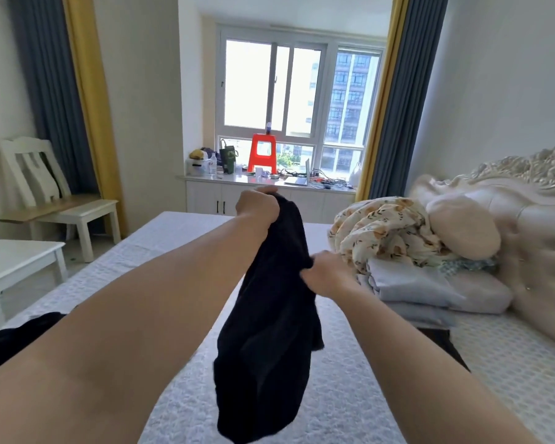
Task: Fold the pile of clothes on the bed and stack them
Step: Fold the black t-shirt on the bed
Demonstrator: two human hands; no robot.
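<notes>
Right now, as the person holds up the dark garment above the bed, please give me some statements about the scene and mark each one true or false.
1. The left hand grips the top of the black garment. True.
2. The right hand is resting flat on the bed. False: it pinches the garment's side edge, in the air.
3. The garment lies folded flat on the mattress. False: it hangs down from the hands, unfolded.
4. A floral quilt is bunched near the headboard. True.
5. An orange stool stands on the window counter. True.
</notes>
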